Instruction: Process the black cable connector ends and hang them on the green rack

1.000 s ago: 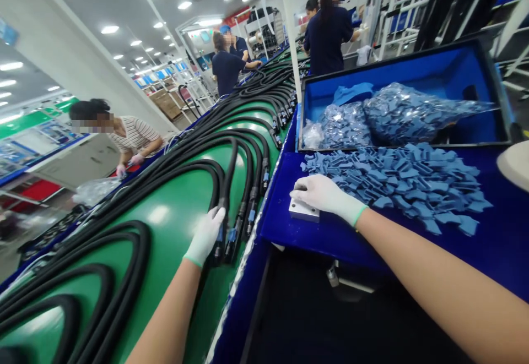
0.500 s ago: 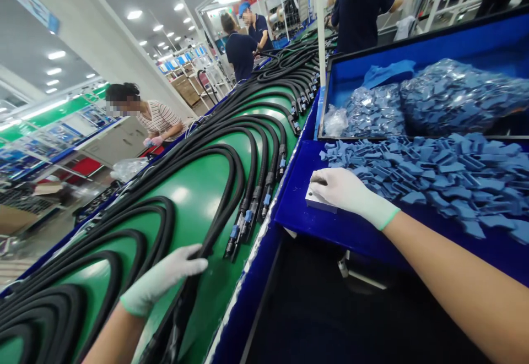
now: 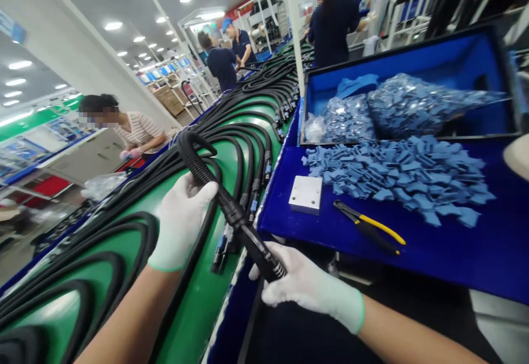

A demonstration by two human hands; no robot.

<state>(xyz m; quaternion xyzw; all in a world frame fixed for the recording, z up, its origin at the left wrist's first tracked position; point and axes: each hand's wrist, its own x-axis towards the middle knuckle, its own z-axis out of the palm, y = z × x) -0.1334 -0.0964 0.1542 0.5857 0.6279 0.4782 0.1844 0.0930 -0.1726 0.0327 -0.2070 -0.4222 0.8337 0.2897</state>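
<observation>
Holding a black corrugated cable up off the green conveyor belt, both gloved hands are closed on it: the left hand has its fingers wrapped round the ribbed sleeve, and the right hand has its fingers curled under the connector end, just past the blue edge of the worktop. The cable runs slantwise between the two hands and loops back high above the belt before dropping among the other black cables lying in long bends there.

The belt is crowded almost edge to edge with those cables, their plug ends lined up close to the worktop's border. On the worktop a white block lies flat near that border, with yellow-handled pliers just beside it on a bare blue strip. Behind them a heap of blue plastic pieces spreads up to the rim of a blue tray, which holds bags of the same pieces.

Across the belt a person in a striped top bends over the far edge; further up the line, people in dark shirts stand at it.
</observation>
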